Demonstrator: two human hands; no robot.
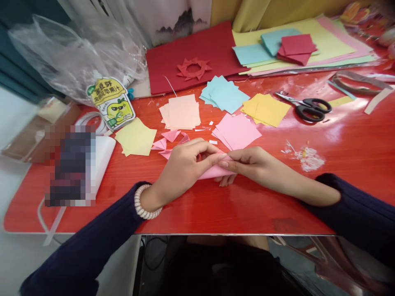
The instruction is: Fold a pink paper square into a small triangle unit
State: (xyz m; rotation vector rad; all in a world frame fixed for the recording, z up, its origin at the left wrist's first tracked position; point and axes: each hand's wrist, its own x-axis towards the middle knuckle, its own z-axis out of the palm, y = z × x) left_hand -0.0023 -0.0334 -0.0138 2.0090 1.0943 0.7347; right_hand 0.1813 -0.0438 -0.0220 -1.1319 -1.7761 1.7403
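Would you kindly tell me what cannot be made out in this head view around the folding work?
- Pink paper: mostly covered by left hand and right hand; fold shape unclear.
- Folded pink pieces: partly behind the left hand.
- Pixelated block: unreadable.
- Red table: corners cut off.

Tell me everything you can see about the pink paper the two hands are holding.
The pink paper is a thin, plain sheet, apparently already folded into a flat piece with a crisp edge, though most of it is hidden. It lies low on the red table, near its front edge. The left hand covers its left part, and the right hand pinches its right end, with fingertips of both hands meeting on top. Its exact shape cannot be made out.
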